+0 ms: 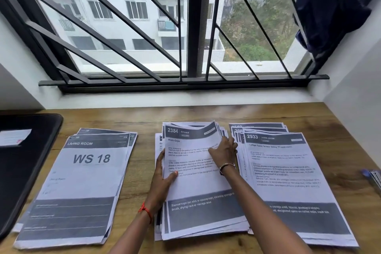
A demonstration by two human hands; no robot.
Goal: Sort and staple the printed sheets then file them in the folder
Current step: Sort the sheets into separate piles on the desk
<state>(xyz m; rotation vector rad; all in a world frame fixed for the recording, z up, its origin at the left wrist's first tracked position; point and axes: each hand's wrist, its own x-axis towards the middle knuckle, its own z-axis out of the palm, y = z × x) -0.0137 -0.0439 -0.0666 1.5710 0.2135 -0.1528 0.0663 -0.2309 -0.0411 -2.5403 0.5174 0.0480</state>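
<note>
Three piles of printed sheets lie on the wooden desk (206,113). The left pile (82,181) has a "WS 18 Living Room" cover on top. The middle pile (198,192) shows sheet "2384 Kitchen, Wash Cups". The right pile (288,181) shows "2933 Living Room". My left hand (162,179) holds the left edge of the middle pile, thumb on the top sheet. My right hand (223,152) pinches the right edge of the top sheets, whose upper right corner curls up. A black folder (26,161) lies at the far left.
A white label or card (14,137) sits on the folder. A blue object, perhaps a stapler or pen (371,177), lies at the desk's right edge. Behind the desk is a barred window (185,27); dark cloth (334,6) hangs at the upper right.
</note>
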